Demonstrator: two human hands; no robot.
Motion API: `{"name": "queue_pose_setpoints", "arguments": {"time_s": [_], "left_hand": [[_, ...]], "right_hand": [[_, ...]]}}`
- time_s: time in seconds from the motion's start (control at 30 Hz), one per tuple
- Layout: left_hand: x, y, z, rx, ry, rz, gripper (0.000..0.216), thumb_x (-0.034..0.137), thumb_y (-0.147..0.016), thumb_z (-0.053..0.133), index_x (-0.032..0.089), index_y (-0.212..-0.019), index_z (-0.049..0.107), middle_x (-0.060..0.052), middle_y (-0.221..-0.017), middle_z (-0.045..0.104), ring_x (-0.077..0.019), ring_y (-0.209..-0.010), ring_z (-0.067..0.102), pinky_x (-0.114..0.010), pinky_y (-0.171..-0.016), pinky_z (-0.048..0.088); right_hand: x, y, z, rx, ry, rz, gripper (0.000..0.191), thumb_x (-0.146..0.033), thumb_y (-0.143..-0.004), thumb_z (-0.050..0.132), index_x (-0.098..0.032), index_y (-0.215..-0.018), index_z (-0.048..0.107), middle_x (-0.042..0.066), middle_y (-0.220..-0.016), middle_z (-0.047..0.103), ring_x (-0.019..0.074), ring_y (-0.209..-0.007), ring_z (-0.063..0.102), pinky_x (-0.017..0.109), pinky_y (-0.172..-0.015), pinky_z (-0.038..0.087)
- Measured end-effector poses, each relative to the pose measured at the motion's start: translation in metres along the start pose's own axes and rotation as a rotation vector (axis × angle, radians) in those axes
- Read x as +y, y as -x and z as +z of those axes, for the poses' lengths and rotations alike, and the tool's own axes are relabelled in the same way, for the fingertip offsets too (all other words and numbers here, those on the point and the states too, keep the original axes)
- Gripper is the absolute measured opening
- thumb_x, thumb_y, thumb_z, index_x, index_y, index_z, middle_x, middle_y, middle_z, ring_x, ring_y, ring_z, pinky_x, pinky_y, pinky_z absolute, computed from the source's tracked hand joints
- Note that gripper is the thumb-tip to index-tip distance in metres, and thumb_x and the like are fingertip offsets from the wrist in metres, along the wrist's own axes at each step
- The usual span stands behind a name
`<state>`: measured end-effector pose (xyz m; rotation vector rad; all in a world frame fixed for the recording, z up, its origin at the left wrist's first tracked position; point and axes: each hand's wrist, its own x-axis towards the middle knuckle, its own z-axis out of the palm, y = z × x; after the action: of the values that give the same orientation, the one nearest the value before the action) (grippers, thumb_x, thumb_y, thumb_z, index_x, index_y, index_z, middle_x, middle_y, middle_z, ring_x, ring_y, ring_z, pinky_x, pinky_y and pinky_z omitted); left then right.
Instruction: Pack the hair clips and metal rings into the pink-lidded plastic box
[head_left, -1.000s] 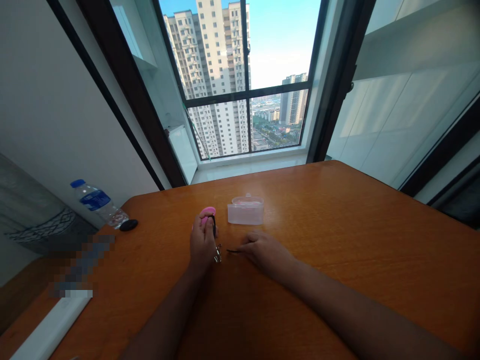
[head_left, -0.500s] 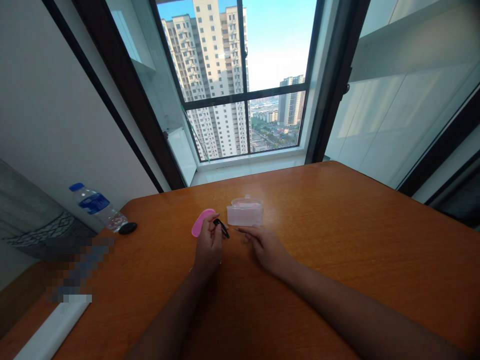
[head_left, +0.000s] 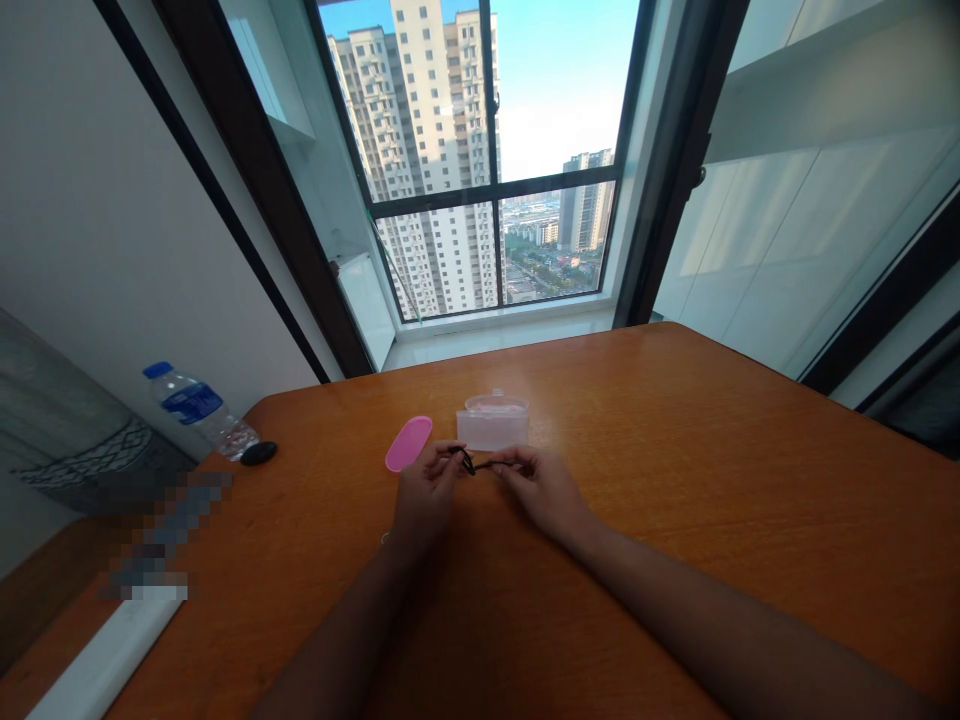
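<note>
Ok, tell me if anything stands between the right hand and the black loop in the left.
Nothing visible does: the right hand pinches a thin dark strip that seems to reach the black loop in the left hand; whether they join is unclear. The clear box and pink oval piece lie beyond, outside the gap.

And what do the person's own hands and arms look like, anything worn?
The left hand and right hand wear no gloves, and no sleeve shows on the left forearm or right forearm within the picture. I can make out no markings. A small shiny bit shows by the left wrist; I can't tell whether it is worn.
</note>
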<state>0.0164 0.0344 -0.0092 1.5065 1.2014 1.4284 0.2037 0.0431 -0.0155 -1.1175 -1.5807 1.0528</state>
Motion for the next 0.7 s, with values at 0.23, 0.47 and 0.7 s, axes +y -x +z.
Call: {"name": "queue_pose_setpoints", "arguments": {"time_s": [0.23,0.47,0.7], "left_hand": [[0.004,0.004,0.003,-0.04,-0.012,0.0,0.028,0.038,-0.087,0.062,0.018,-0.105,0.065,-0.006,-0.092,0.073,-0.0182,-0.076,0.071,-0.03,-0.074,0.057],[0.001,-0.001,0.003,-0.017,0.047,-0.022,0.04,0.034,-0.085,0.064,0.018,-0.12,0.053,-0.005,-0.092,0.07,-0.0141,-0.073,0.068,-0.025,-0.069,0.056],[-0.004,-0.002,0.003,-0.004,0.098,-0.017,0.05,0.029,-0.08,0.071,0.016,-0.126,0.056,-0.011,-0.109,0.071,-0.013,-0.075,0.069,-0.028,-0.078,0.058]], "right_hand": [[-0.019,0.011,0.0,-0.005,0.28,-0.265,0.012,-0.022,-0.082,0.068,-0.024,-0.087,0.079,0.004,-0.087,0.066,0.0183,-0.083,0.06,0.031,-0.075,0.049],[-0.01,0.002,0.003,0.059,-0.114,0.096,0.024,-0.037,-0.07,0.078,-0.016,-0.083,0.077,0.004,-0.072,0.073,0.0161,-0.062,0.062,0.026,-0.058,0.045],[0.0,-0.007,0.0,0.086,-0.326,0.188,0.036,-0.043,-0.064,0.082,-0.012,-0.081,0.075,0.004,-0.064,0.072,0.013,-0.051,0.059,0.023,-0.05,0.042]]}}
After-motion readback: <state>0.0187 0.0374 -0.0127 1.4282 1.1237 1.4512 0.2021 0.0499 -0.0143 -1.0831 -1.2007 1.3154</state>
